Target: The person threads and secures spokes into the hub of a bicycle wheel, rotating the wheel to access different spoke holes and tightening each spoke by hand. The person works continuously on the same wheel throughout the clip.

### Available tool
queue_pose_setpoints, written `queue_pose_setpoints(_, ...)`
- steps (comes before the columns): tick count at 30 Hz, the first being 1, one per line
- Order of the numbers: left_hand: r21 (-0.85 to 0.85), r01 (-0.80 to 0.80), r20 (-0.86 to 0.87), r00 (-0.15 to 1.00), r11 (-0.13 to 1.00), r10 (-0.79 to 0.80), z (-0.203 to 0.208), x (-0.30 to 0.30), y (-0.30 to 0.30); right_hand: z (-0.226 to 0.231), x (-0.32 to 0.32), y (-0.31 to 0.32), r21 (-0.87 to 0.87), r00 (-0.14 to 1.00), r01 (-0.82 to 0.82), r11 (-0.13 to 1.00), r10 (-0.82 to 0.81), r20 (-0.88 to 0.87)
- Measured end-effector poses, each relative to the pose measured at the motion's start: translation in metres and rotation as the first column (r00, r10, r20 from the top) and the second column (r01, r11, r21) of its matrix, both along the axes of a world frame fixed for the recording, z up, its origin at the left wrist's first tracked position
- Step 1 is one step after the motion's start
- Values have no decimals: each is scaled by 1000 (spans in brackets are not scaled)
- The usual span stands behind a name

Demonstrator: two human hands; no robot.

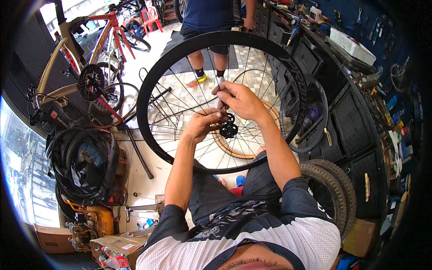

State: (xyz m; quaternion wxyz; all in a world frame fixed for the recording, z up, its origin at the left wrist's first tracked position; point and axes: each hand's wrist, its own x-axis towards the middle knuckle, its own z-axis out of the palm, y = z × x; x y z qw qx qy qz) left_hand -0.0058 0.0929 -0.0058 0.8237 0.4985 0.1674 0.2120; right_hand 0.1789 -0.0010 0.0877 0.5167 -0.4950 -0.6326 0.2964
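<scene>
A black deep-rimmed bicycle wheel [216, 39] stands tilted in front of me, above my lap, with thin spokes running to a black hub [228, 130]. My left hand [203, 125] is closed beside the hub, its thumb and fingers pressed together among the spokes. Just above it, my right hand [243, 102] is in a pinch, fingertips pointing down toward the left hand. Both sets of fingertips nearly meet. Whatever they pinch is too small and too covered to name.
A person in dark shorts [216, 42] stands beyond the wheel. Bicycle frames [67, 58] and bagged tyres [83, 157] are on the left. Knobby tyres [335, 189], black drawers [355, 130] and a white basket [351, 47] line the right. A tan-rimmed wheel [234, 155] lies behind mine.
</scene>
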Motion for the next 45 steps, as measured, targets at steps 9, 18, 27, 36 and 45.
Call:
queue_pose_setpoints(9,-47,-53,36,998,997,55,4,-3,-3,7,-18,8,-120,995,76,990,-84,-61)
queue_pose_setpoints(18,-3,1,24,1000,1000,-1,-7,-1,5,-12,-7,29,31,994,54,998,-51,-93)
queue_pose_setpoints(27,40,42,35,998,998,-43,1,-6,0,18,-11,17,-120,991,87,989,-98,-91)
queue_pose_setpoints(36,90,-106,26,994,990,104,-4,6,-3,0,-16,31,73,954,292,954,-295,49)
queue_pose_setpoints(45,58,-107,6,994,993,107,-7,1,-3,19,-17,31,17,985,136,991,-133,-107)
